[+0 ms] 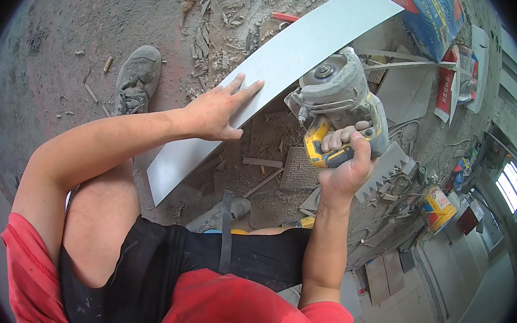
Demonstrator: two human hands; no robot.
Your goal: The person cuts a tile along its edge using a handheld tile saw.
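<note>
A long white tile strip (308, 46) lies slantwise before me, from the lower left up to the far right. My left hand (213, 113) rests on it with fingers spread and flat on the top face, the thumb near the close edge. In my right hand (349, 160) is a dust-covered disc cutter (347, 95), gripped by its yellow and black handle. Its round blade, partly covered by the guard, is beside the strip's near edge; whether they touch I cannot tell.
Dust and scraps cover the floor, with a patterned tile piece (301, 168) below the cutter. A blue and red bag (435, 23) stands at the far right near offcuts. To the right are a yellow bucket (439, 209) and flat tiles (385, 272). My shoe (138, 77) is left.
</note>
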